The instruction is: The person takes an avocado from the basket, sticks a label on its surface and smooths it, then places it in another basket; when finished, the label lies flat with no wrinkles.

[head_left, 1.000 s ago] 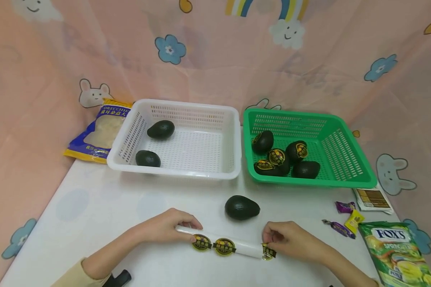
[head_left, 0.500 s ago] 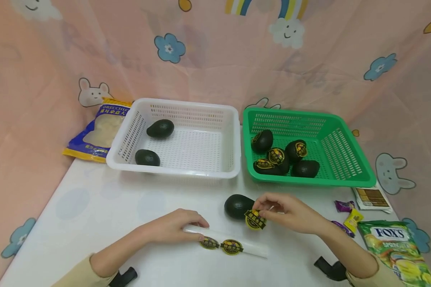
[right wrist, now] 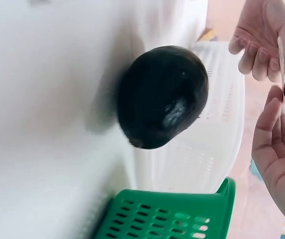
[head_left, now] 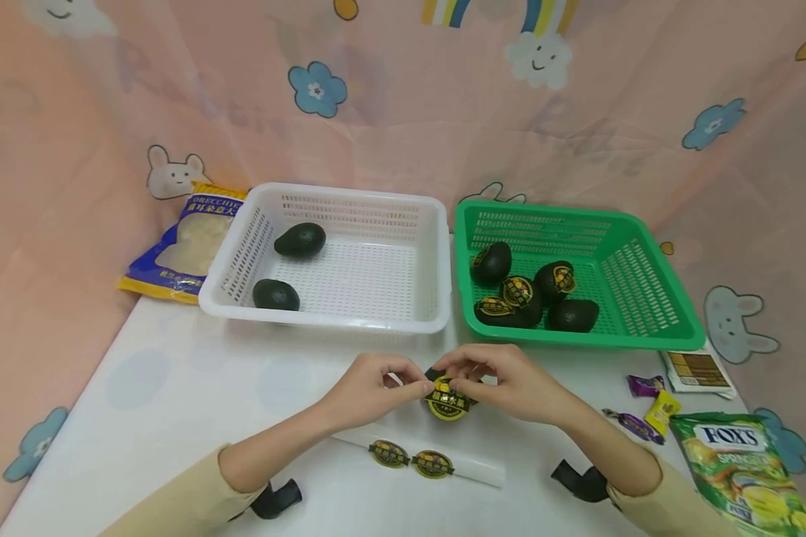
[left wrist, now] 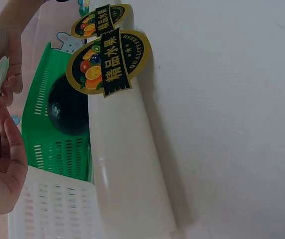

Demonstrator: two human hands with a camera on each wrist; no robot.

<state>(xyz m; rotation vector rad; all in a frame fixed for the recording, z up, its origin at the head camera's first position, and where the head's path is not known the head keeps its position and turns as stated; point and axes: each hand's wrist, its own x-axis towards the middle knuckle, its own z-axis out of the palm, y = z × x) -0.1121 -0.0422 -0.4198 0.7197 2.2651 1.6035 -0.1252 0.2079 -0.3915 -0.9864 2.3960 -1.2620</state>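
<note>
An oval black-and-gold fruit sticker (head_left: pixel 448 400) is held up between both hands above the table. My left hand (head_left: pixel 379 388) pinches its left end, and my right hand (head_left: pixel 504 377) pinches the other side. In the right wrist view the sticker (right wrist: pixel 282 64) shows edge-on, apart from the dark avocado (right wrist: pixel 162 97). That avocado lies on the table, mostly hidden behind the hands in the head view. Nearer the front lies a white roll of stickers (head_left: pixel 477 471), two of them showing on it; nobody touches it.
Behind stand a white basket (head_left: pixel 356 325) with two avocados and a green basket (head_left: pixel 651 343) with several avocados, most showing stickers. At right lie wrapped candies (head_left: pixel 661 412) and a green candy bag (head_left: pixel 742 470). A pasta bag (head_left: pixel 188 246) leans at left.
My right hand has carried the sticker from the roll's right end to above the avocado. My left hand has let go of the roll and moved up and right to the sticker.
</note>
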